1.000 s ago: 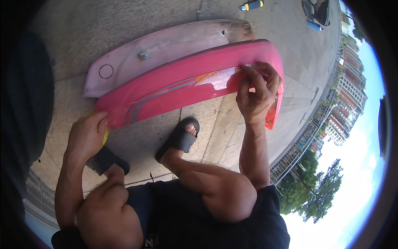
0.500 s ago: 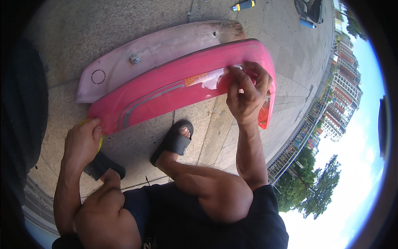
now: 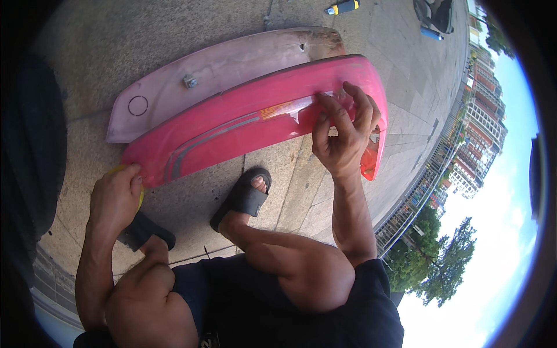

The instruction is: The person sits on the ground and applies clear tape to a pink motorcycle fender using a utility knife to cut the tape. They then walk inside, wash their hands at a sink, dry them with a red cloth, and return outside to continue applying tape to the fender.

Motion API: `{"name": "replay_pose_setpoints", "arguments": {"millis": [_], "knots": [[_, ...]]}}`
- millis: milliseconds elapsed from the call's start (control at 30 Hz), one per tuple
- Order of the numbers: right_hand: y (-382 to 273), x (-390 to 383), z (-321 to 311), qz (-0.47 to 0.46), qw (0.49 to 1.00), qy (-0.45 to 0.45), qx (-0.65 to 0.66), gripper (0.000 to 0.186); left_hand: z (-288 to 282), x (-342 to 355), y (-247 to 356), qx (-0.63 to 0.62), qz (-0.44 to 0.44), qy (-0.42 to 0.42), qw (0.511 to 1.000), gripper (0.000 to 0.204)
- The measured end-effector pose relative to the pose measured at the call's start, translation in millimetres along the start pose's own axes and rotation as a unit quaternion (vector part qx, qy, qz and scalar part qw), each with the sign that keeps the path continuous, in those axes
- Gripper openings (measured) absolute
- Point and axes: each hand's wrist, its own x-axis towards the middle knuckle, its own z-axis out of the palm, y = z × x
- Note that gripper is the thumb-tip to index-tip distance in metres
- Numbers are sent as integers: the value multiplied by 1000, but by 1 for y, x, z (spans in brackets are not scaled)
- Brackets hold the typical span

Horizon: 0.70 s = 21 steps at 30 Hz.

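A long, curved pink plastic panel (image 3: 232,110) stretches across in front of me, with a grey stripe and a partly torn sticker (image 3: 284,109) on its face. At the panel's left end my left hand (image 3: 116,194) is closed around the edge; something yellow (image 3: 141,197) shows beneath that hand, its kind hidden. Over the right part of the panel is my right hand (image 3: 346,130), its fingers bent and spread apart. The index fingertip rests at the upper right end of the sticker, and nothing shows held in this hand.
Behind the pink panel lies a faded pale pink panel (image 3: 162,95) with a metal fitting. A yellow-and-black tool (image 3: 343,7) is on the paving farther off. A dark object with a blue item (image 3: 431,33) lies far right. My sandalled feet (image 3: 246,194) stand close to the panel.
My right hand's fingers have spread from a closer grouping, and the hand has shifted slightly. Less of the white torn flap of the sticker shows now. The left hand keeps its place.
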Motion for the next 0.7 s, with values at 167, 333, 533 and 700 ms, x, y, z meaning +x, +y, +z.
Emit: {"name": "replay_pose_setpoints", "arguments": {"millis": [167, 333, 533, 700], "knots": [[-9, -8, -5, -17, 999, -19, -25, 38, 1, 0, -1, -5, -10, -7, 1000, 26], [-18, -18, -7, -59, 996, -47, 38, 41, 1, -1, -2, -7, -11, -2, 1000, 26], [-17, -20, -5, -47, 995, -84, 18, 50, 1, 0, -1, -8, -13, -1, 1000, 27], [-16, -20, -6, -38, 995, -97, 0, 52, 1, 0, -2, -16, -16, 4, 1000, 27]]}}
